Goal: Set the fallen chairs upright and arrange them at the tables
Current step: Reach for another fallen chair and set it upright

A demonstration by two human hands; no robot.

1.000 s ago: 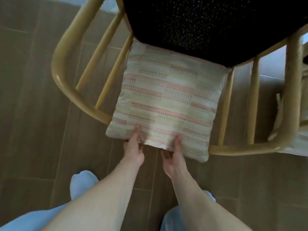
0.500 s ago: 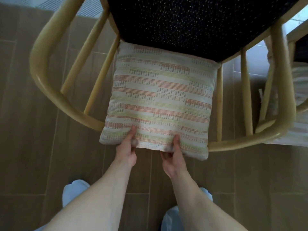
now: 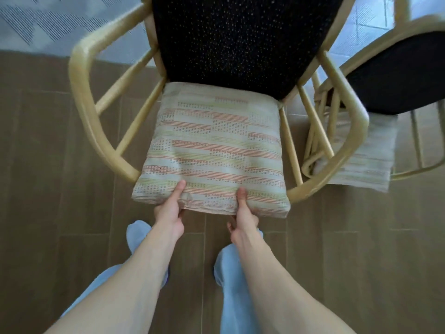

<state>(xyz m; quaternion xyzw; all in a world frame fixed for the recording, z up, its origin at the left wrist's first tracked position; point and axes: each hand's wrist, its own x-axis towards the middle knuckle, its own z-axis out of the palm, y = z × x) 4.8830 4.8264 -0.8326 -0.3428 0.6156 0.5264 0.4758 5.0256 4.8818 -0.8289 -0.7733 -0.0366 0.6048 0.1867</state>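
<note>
A yellow wooden armchair (image 3: 96,131) with a curved rail and a black speckled seat (image 3: 236,37) stands upright right in front of me. A striped cream, orange and green cushion (image 3: 214,145) leans against its backrest. My left hand (image 3: 169,212) grips the cushion's near edge on the left, thumb on top. My right hand (image 3: 243,218) grips the same edge further right, thumb on the fabric and fingers underneath.
A second yellow chair (image 3: 404,68) with a black seat and its own striped cushion (image 3: 366,160) stands close at the right, its rail almost against the first chair. Brown plank floor (image 3: 48,189) surrounds me; a pale patterned rug (image 3: 48,25) lies at top left. My legs in light trousers are below.
The chair and cushion now sit further right and lower in view, more of the second chair and the rug show. Both hands keep their hold on the cushion's near edge.
</note>
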